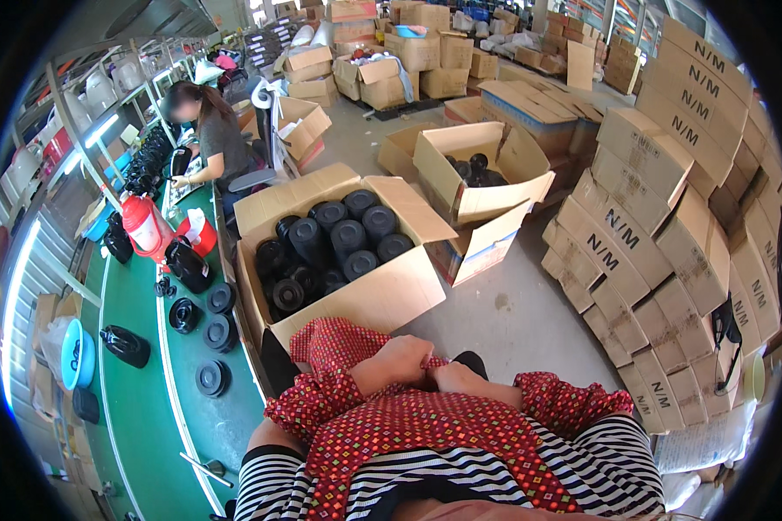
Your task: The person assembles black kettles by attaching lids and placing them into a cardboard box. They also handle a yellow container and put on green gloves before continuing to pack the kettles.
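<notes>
My left hand [400,358] and my right hand [453,379] meet in front of my lap, fingers curled and closed. A bit of the red patterned apron [426,425] shows between them; whether anything else is in the fingers is hidden. Both forearms wear loose sleeves of the same red cloth. Just beyond my hands stands an open cardboard box [365,300] filled with several black cylindrical containers [347,236]. To my left, round black lids [220,332] lie on the green conveyor belt [226,425], apart from both hands.
A black pot-like body [123,346] and a red-and-white jug [145,224] stand on the belt. Another person [222,130] works farther along it. A second open box [482,169] holds black parts. Stacked cartons [617,243] rise on the right; a blue basin [77,354] sits at far left.
</notes>
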Tool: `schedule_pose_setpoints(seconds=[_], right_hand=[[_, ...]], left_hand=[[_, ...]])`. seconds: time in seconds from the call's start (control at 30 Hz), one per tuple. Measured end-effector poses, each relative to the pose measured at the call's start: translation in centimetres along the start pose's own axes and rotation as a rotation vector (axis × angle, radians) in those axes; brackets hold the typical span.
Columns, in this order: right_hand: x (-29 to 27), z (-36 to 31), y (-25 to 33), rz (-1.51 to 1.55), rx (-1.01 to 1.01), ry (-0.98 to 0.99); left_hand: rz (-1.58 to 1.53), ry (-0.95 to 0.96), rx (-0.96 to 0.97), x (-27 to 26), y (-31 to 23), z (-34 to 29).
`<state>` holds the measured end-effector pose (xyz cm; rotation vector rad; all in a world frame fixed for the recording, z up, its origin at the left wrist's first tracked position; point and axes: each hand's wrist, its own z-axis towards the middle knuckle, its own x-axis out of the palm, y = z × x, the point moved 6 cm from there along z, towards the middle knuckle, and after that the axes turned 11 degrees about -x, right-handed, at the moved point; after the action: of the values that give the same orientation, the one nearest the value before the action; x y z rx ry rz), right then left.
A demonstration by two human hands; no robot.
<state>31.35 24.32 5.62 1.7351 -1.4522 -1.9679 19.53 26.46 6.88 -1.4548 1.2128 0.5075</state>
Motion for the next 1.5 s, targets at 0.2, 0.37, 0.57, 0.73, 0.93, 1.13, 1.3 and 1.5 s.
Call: schedule_pose_setpoints(seconds=[0.2,0.37,0.57,0.73,0.93,1.13,1.3,1.5], right_hand=[[0.6,0.2,-2.1,-0.154,-0.042,0.229],[-8.4,5.3,8.6,0.064,-0.301,-0.082],[-6.8,12.1,13.1,0.194,-0.613,-0.127],[-8.7,14.8,9.9,0.412,-0.651,-0.174],[-17.1,16.5,11.5,0.631,-0.522,0.294],[-24.5,11.5,10.3,0.356,-0.854,0.117],[-22.7,16.6,4.9,0.252,-0.634,-0.05],[-17.1,13.7,8.3,0.101,-0.664,0.7]], left_hand=[[-0.532,0.361,-0.034,-1.2,3.5,1.3],[-0.051,-0.049,-0.207,-2.6,10.6,8.3],[0.242,0.005,-0.558,-1.6,15.9,14.0],[0.232,-0.053,-0.861,-1.0,25.1,14.2],[0.136,0.044,-0.976,-1.0,28.0,16.3],[-1.881,-0.587,-0.941,-7.7,37.5,15.1],[-1.919,-1.174,-0.476,-20.6,43.6,9.9],[-1.902,-1.28,-0.365,-23.9,41.0,8.8]])
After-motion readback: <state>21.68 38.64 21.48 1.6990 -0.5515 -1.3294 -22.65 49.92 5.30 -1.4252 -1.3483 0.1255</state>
